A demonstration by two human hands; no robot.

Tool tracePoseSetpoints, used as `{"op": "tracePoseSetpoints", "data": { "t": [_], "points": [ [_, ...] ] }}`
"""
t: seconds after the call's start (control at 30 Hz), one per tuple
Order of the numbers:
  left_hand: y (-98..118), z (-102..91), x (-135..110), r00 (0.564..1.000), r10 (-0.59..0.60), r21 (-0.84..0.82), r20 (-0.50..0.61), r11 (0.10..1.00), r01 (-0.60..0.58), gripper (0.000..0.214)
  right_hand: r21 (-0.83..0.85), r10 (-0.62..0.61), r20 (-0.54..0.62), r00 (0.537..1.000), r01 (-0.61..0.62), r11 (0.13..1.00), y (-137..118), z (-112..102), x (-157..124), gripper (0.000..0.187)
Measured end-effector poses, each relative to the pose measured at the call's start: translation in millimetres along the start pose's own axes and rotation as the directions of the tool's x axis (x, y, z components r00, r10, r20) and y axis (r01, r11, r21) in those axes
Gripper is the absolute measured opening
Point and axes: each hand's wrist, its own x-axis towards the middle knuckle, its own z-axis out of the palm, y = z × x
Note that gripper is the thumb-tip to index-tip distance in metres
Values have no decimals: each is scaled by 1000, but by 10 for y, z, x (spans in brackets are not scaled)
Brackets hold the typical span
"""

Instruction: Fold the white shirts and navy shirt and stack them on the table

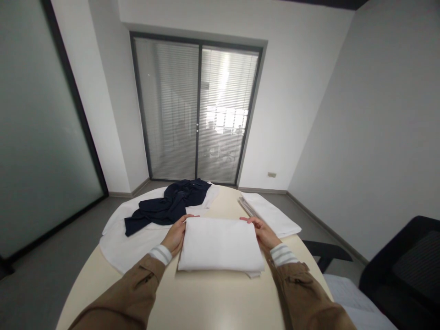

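Observation:
A folded white cloth (pixel 222 245) lies in front of me at the middle of the round table, in a neat rectangle with a small corner sticking out at its lower right. My left hand (pixel 176 234) grips its far left corner, the fingers closed over the edge. At the far right corner, my right hand (pixel 263 231) holds the cloth the same way, with the fingertips showing past the far edge. The underside of the cloth and parts of both thumbs are hidden.
A dark navy garment (pixel 168 201) lies crumpled over a spread white cloth (pixel 118 243) at the table's left. Folded white cloths (pixel 271 214) are stacked at the right. The cream table (pixel 206 302) has a curved edge. A black chair (pixel 405 261) stands at the right.

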Motion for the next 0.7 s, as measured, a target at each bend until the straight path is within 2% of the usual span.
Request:
{"op": "tracePoseSetpoints", "data": {
  "t": [0.1,0.2,0.3,0.43,0.57,0.7],
  "points": [
    [4,3,-2,1000,2,-55,10,998,-2,19,146,109,47,993,-115,983,14,8,7,30],
    [-14,-26,32,999,20,-72,-27,997,-22,15,192,129,49,990,-136,972,40,32,5,25],
    [-50,-71,83,995,54,-37,-86,998,-58,5,171,138,42,990,-143,975,71,48,6,20],
    [-94,-100,128,993,45,16,-109,999,-43,23,150,174,30,984,-176,973,76,48,26,16],
    [-112,-85,137,989,36,25,-141,999,-33,23,189,219,78,973,-230,955,31,46,35,28],
    [-78,-72,128,991,-6,-25,-131,1000,3,21,139,191,62,980,-197,970,-1,54,17,30]
  ]
}}
